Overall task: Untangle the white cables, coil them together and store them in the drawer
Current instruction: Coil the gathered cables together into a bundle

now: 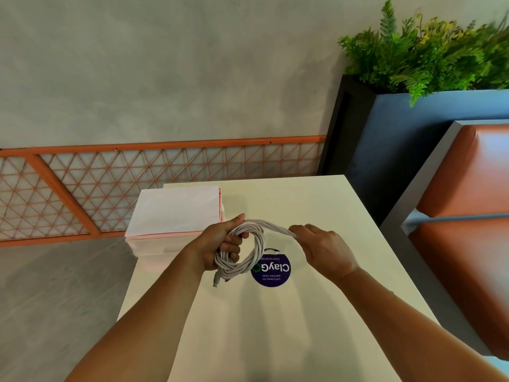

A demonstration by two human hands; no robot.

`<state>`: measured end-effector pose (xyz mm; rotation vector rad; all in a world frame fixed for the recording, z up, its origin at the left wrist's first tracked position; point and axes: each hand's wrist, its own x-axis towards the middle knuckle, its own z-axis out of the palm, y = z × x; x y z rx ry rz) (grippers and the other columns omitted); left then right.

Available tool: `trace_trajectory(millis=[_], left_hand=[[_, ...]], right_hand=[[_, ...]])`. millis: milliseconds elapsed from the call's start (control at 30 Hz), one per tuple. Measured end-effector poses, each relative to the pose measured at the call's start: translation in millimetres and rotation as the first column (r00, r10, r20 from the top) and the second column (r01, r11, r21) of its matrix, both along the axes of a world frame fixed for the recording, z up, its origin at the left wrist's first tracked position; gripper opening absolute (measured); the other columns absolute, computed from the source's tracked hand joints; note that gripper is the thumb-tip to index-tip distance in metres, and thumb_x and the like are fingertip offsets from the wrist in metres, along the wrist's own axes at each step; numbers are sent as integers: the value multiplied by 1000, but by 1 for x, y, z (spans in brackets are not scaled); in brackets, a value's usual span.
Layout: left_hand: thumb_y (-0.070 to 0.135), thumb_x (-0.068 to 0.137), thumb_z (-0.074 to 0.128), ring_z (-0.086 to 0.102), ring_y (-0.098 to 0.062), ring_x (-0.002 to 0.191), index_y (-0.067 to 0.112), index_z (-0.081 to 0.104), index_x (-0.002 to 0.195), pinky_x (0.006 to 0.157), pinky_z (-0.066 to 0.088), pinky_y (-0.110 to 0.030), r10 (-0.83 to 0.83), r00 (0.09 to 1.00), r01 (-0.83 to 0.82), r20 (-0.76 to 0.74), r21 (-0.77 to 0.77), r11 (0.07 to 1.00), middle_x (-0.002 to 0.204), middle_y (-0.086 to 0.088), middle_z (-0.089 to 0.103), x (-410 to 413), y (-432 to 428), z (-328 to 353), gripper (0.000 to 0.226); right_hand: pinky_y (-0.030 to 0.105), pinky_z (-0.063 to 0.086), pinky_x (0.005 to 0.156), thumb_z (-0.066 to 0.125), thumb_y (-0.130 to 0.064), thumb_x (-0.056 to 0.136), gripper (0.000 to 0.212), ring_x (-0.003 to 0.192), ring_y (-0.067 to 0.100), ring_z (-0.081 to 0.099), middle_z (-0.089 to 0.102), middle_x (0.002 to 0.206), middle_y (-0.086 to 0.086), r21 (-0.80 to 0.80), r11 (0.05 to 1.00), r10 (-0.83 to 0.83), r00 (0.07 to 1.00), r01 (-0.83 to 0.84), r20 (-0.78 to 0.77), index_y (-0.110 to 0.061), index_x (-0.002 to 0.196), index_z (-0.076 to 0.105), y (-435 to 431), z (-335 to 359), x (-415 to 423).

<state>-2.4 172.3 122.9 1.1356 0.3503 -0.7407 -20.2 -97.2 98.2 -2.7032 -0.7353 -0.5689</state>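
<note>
The white cables (254, 245) form a round coil held above the white table (316, 210). My left hand (220, 241) grips the coil's left side, thumb over the top and fingers through the loop. My right hand (322, 248) pinches the bundled strands stretching right from the coil's top. A grey plug (216, 281) hangs from the bottom of the coil. A translucent white and pink drawer unit (176, 213) sits at the table's far left corner; I cannot tell whether its drawer stands open.
A round purple sticker (272, 270) lies on the table under the coil. An orange lattice fence (110, 183) runs along the wall. An orange cushioned bench (468, 216) and a planter with green plants (427, 51) stand to the right.
</note>
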Motion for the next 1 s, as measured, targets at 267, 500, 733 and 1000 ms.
trace_trajectory(millis=[267, 500, 733, 1000], left_hand=[[51, 92, 60, 26, -4, 34, 7, 62, 78, 41, 36, -20, 29, 999, -30, 33, 20, 999, 48, 9, 28, 5, -3, 9, 46], [51, 92, 61, 23, -6, 38, 6, 63, 82, 44, 38, -23, 67, 986, -84, 150, 106, 991, 52, 7, 25, 10, -2, 20, 46], [50, 94, 56, 23, -6, 36, 7, 61, 77, 45, 37, -23, 14, 970, -14, 244, 0, 1000, 48, 6, 24, 6, -5, 29, 47], [49, 91, 55, 23, -6, 34, 10, 62, 68, 45, 35, -23, -45, 949, 59, 312, -36, 998, 45, 7, 25, 1, -4, 32, 46]], right_hand=[[26, 39, 49, 36, -45, 103, 38, 48, 13, 50, 54, 55, -8, 234, 957, -127, 975, 169, -182, -32, 94, 70, 8, 25, -13], [38, 51, 61, 44, -20, 106, 36, 53, 19, 39, 38, 62, 7, 740, 491, 474, 572, 460, -669, 2, 101, 72, 6, 42, -11], [25, 49, 43, 59, -15, 96, 13, 40, 11, 46, 59, 81, 14, 689, 394, 846, 52, 609, -530, -8, 86, 54, -2, 36, -15], [24, 34, 55, 47, -25, 103, 28, 57, 12, 27, 39, 69, 3, 559, 750, 630, -127, 353, -766, -3, 109, 64, -4, 46, -5]])
